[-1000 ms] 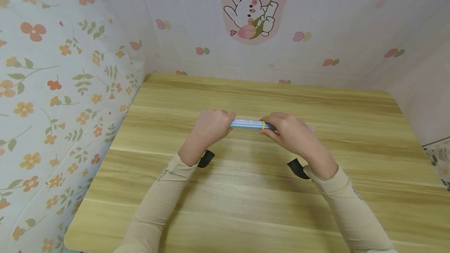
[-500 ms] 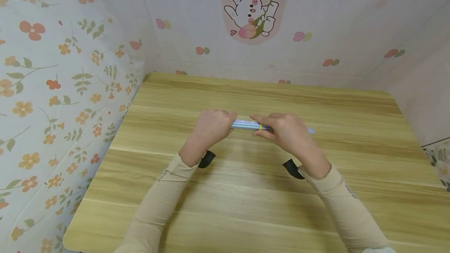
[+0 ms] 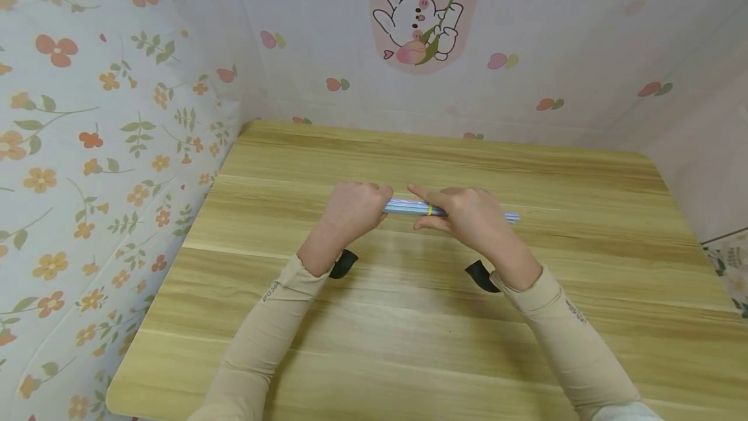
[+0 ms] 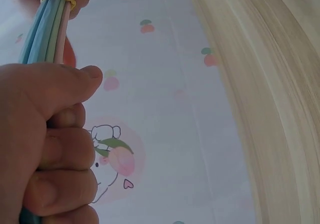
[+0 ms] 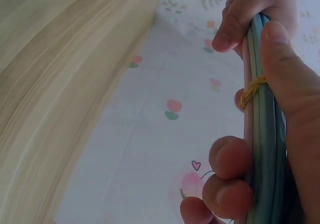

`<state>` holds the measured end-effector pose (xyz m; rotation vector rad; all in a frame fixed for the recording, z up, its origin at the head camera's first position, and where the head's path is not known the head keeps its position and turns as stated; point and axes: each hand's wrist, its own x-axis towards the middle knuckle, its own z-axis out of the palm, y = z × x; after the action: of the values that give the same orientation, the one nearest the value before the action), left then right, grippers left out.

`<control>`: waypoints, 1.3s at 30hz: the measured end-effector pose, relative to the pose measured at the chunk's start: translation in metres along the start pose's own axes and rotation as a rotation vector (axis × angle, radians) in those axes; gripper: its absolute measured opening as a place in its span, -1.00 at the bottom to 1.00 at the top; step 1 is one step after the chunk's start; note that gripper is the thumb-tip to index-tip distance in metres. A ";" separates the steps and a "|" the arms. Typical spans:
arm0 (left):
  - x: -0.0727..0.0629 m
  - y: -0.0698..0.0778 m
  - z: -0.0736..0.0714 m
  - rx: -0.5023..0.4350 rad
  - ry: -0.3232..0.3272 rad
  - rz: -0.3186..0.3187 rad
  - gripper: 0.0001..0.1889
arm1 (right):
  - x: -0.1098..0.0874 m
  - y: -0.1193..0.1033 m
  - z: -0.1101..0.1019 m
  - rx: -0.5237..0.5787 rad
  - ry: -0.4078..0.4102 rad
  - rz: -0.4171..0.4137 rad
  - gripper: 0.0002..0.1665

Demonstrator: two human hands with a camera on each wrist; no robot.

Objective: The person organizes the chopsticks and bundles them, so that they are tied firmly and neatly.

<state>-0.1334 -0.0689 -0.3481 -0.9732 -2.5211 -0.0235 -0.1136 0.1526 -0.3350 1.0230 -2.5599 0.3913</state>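
Observation:
A bundle of slim pastel sticks (image 3: pixel 406 206), in blue, green and pink, is held level above the table between both hands. Around it loops a twisted yellow rubber band (image 5: pixel 254 89). My left hand (image 3: pixel 355 208) grips the left part, its fingers wrapped round the sticks in the left wrist view. My right hand (image 3: pixel 478 216) holds the right part near the band. In the right wrist view its thumb lies along the sticks and several fingers curl beneath them. The stick ends jut out past the right hand; the palms hide much of the bundle.
The wood-grain table (image 3: pixel 374 343) has a rounded left front corner. A white curtain (image 3: pixel 304 18) with a bunny print hangs behind it, and a floral curtain (image 3: pixel 105 180) lines the left side. A dark strap piece (image 3: pixel 343 264) sticks out at each wrist.
My right hand and the yellow band have shifted left along the bundle. Its thumb and index finger have spread past the band, and more stick ends show at the right. The left hand stays put.

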 end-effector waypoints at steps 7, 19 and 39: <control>-0.001 -0.001 -0.002 -0.017 -0.015 -0.013 -0.79 | -0.007 0.007 -0.008 0.058 -0.039 0.077 -0.57; -0.002 0.000 -0.001 -0.012 0.002 -0.008 -0.74 | -0.005 0.002 -0.011 0.147 -0.117 0.038 -0.78; -0.001 0.002 -0.003 0.004 -0.011 0.008 -0.81 | -0.002 -0.003 -0.008 0.129 -0.114 0.088 -0.50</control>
<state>-0.1301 -0.0683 -0.3461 -0.9849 -2.5259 -0.0106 -0.1082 0.1543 -0.3282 1.0054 -2.7188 0.5431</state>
